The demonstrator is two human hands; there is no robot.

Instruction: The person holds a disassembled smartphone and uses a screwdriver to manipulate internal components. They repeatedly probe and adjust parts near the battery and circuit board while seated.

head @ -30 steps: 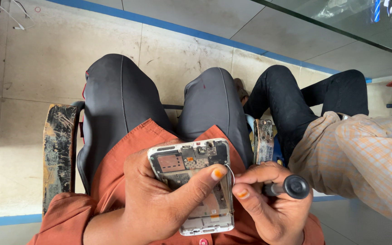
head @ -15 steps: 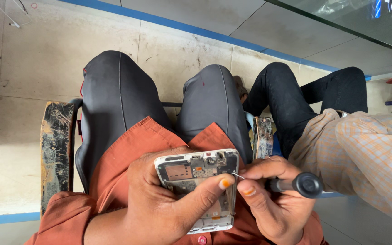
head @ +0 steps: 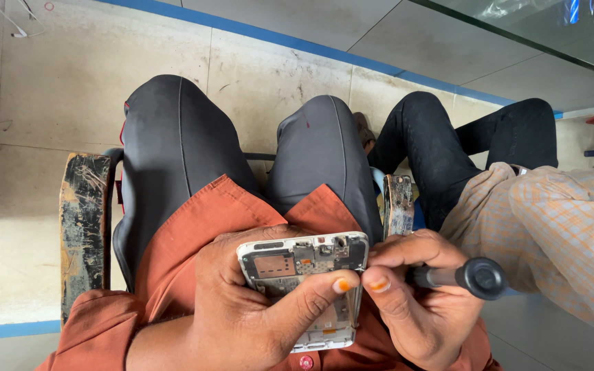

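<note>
On a pale tiled floor edged by a blue stripe, a seated person works over their lap. The left hand grips an opened phone, back cover off, tilted up so its circuit board faces the eyes. The right hand is closed on a black-handled screwdriver, aimed at the phone's right edge. The tip is hidden behind fingers. A neighbour's checked sleeve is cut off.
</note>
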